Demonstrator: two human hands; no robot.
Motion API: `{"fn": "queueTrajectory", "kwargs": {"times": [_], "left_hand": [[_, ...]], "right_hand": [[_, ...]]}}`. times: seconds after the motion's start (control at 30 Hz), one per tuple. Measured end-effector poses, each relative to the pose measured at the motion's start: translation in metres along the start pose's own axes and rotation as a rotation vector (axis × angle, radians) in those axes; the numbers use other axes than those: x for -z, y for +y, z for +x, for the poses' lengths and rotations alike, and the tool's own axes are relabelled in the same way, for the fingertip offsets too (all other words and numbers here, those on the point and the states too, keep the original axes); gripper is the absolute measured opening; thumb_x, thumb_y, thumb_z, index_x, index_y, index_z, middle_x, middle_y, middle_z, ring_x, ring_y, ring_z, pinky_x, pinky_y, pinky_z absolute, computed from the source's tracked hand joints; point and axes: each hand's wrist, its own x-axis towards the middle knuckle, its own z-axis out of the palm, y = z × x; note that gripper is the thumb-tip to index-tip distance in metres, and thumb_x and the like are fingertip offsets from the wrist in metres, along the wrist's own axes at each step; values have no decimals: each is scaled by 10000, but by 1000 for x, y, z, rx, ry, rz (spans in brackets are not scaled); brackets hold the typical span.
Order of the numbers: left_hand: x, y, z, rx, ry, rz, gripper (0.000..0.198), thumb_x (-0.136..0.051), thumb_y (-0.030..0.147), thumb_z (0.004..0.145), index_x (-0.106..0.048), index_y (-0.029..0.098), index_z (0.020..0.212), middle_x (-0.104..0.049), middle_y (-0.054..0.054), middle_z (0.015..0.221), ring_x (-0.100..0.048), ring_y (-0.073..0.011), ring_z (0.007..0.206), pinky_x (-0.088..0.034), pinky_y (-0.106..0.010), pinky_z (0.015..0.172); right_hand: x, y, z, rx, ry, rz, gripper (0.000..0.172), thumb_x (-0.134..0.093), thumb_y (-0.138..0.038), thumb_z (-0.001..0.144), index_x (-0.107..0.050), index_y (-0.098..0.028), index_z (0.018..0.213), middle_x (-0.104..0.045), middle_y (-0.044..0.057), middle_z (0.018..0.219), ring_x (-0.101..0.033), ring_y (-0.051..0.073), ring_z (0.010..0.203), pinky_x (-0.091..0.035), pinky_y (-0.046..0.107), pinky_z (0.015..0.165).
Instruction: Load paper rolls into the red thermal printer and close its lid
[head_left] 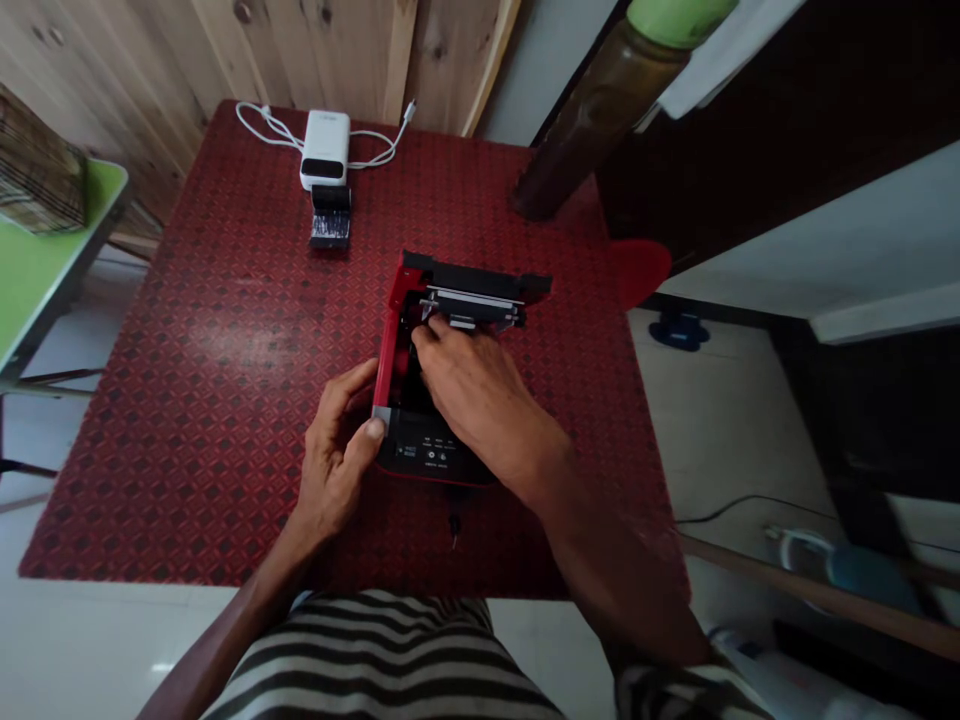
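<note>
Both hands are on a small printer, which sits near the middle of the worktop with its red-patterned cover. The left hand grasps the near left corner, thumb on top and fingers curled around the red side wall. The right hand reaches over the open top, its fingertips down by a metal bar at the far end; whether they pinch anything is hidden. The black case looks like stiff, fairly light plastic, so it should lift easily, though the smooth sides may slip a little. The firmest hold is probably low on the outer walls, since the exposed bar and inner parts look delicate. Further off, a white power bank with a white cable lies at the far edge, a small black object just in front of it.
</note>
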Motion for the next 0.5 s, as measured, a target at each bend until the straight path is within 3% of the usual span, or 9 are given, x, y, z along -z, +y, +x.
{"fn": "queueTrajectory", "kwargs": {"times": [0.13,0.27,0.4,0.5], "left_hand": [[-1,-2,0,15,-3,-34,527,-678,561,1134,-702,321,1603,-730,-102,1601,-704,-369,1470,-579,-583,1234],[-2,-4,0,17,0,-68,532,-686,564,1130,-700,307,1596,-732,-114,1586,-703,-365,1467,-575,-581,1234],[-2,-3,1,23,-3,-65,538,-682,564,1128,-696,298,1596,-735,-118,1585,-711,-366,1455,-584,-580,1217],[-2,-2,1,8,5,-65,515,-687,554,1128,-709,310,1580,-755,-100,1565,-751,-345,1393,-624,-544,1160]], "right_hand": [[-1,1,-4,-20,31,-16,465,-482,-10,1088,-683,-103,1497,-776,253,1454,-824,373,1207,-643,455,915],[-3,-1,-16,-16,160,13,383,-599,-35,1058,-715,-152,1403,-855,184,1179,-843,345,1034,-628,431,851],[-7,8,-46,55,435,95,224,-704,-55,990,-763,-199,1150,-853,110,1000,-827,311,917,-614,408,817],[-14,33,-76,75,685,304,164,-761,-144,988,-762,-242,1120,-859,61,1021,-812,269,895,-622,395,821]]}}
